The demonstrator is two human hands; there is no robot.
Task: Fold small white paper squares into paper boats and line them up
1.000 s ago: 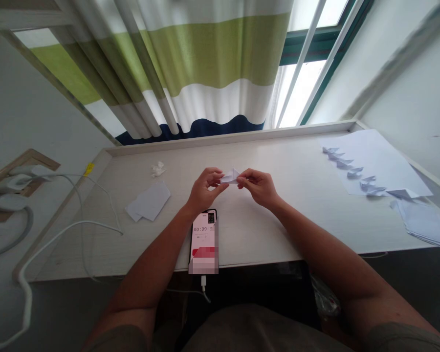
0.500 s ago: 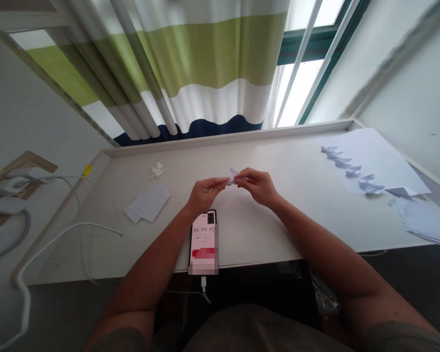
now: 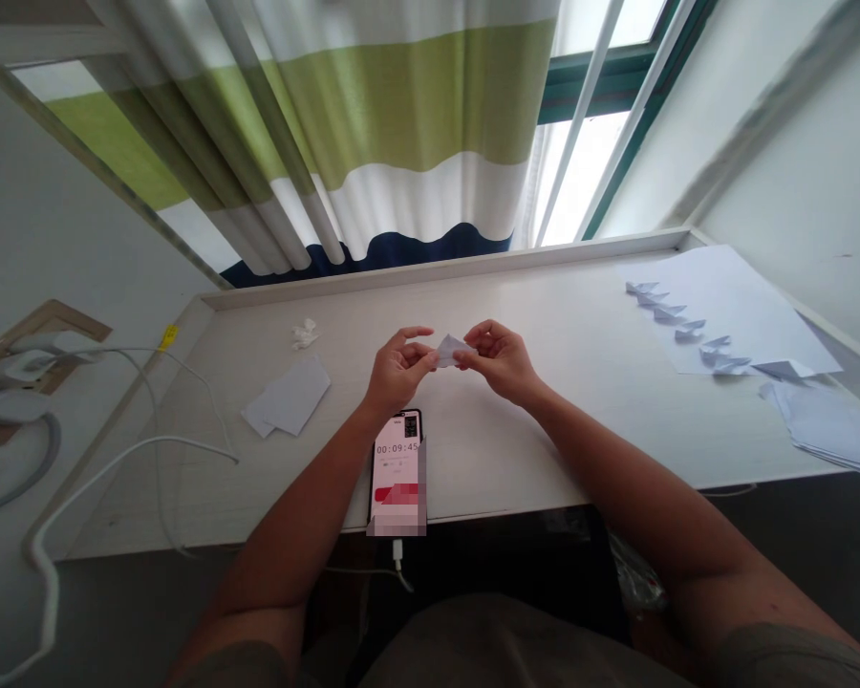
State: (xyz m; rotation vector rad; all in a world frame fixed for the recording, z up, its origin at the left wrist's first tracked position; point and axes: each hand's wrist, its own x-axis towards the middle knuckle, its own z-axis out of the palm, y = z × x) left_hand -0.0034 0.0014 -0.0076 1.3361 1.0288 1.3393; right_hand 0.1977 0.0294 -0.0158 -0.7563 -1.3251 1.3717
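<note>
Currently pinched: one small folded paper [image 3: 449, 350], held up beyond the phone [image 3: 397, 468].
Left hand [image 3: 399, 370]: the paper's left corner is grasped at the thumb — the index finger is raised clear.
Right hand [image 3: 505, 361]: the paper's right side is clamped between thumb and fingers.
Loose sheets [image 3: 299, 397]: laid left of the phone — crumpled paper [image 3: 305, 334] too, farther off.
Folded pieces [image 3: 689, 331]: lined up well to the phone's right, along a large sheet [image 3: 741, 306].
Timer [image 3: 397, 448]: 00:09:45 is shown on the phone.

The folded piece [image 3: 448, 352] is looking like matt paper, the counter [image 3: 580, 334] like smooth grained wood, the curtain [image 3: 416, 105] like cloth.
</note>
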